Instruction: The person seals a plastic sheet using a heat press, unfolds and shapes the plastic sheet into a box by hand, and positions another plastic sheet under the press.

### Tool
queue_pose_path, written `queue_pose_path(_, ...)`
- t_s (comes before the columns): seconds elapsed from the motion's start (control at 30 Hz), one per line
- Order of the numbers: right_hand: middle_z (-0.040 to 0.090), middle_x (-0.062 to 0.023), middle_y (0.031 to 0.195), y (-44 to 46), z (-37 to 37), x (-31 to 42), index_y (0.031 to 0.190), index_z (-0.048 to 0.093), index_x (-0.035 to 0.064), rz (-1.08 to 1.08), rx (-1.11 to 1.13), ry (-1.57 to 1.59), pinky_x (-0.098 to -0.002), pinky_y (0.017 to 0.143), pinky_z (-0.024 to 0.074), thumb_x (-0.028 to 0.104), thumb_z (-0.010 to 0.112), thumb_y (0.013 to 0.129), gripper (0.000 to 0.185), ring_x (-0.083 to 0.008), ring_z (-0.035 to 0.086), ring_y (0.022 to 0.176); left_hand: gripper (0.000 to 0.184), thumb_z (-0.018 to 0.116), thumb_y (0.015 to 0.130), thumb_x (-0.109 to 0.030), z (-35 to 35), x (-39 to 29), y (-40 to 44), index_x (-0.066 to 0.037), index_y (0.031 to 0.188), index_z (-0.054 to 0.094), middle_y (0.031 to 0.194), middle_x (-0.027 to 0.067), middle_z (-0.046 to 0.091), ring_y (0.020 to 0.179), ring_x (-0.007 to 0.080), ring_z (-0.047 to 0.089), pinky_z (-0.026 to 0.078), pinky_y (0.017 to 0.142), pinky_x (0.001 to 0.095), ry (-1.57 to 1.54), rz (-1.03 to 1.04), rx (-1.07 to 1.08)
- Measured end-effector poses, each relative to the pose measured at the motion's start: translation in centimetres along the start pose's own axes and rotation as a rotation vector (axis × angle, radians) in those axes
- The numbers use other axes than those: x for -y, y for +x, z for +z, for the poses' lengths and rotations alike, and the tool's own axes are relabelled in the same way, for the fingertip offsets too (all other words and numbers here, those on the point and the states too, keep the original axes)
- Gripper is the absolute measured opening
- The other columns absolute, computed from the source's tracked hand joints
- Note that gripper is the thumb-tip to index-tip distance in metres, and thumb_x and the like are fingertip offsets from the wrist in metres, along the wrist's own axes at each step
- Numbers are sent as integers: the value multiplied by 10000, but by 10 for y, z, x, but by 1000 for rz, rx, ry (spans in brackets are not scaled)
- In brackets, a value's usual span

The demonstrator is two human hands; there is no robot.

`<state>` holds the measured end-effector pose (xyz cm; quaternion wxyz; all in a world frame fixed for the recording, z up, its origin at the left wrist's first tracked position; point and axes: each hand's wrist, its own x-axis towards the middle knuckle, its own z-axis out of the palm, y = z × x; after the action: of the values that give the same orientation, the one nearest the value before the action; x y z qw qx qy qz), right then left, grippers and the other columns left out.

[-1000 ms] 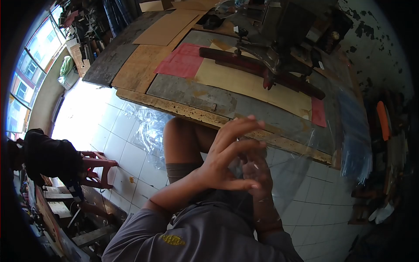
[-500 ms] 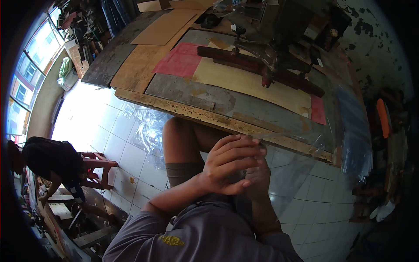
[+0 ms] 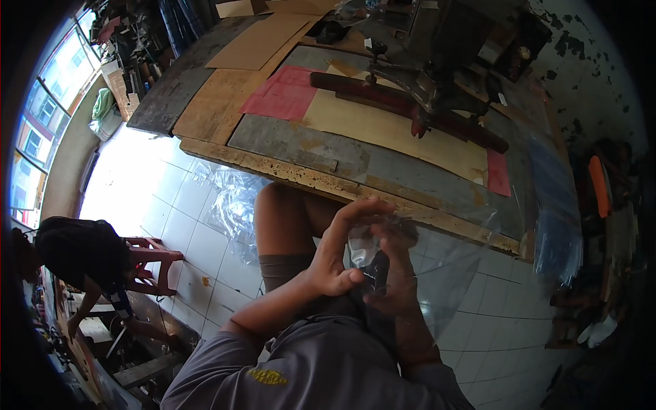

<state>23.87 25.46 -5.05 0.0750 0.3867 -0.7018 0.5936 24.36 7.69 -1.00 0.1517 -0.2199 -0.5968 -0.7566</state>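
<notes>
A thin clear plastic sheet spreads from between my hands to the right, in front of the bench edge. My left hand curves beside it in a C shape, thumb well apart from the fingers, its fingertips close to the right hand's. Behind the film, my right hand is bent around part of the sheet; its fingers show only dimly through the plastic. Light glints off a crumpled fold between the two palms. Both hands are above my lap.
Ahead stands a workbench with a heavy press over yellow and red sheets. Stacked clear plastic hangs at its right edge. More film lies on the tiled floor. Another person bends near a red stool at left.
My hands were pressed together with the left fingers covering the right hand. Now the palms have parted, the left fingers have curled, and plastic shows between them. The other person has shifted slightly.
</notes>
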Motion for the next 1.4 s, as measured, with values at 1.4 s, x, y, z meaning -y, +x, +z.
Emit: queue_pose_path(1.4,436,-180,1628,-18,8,20,1480,593,50,345,72,574,-499,1260,242,472,551,1075,586,-323,350,1549,702,462,1015,-733,-1,-11,24,-89,1023,740,1013,71,797,1004,279,763,524,910,432,686,648,76)
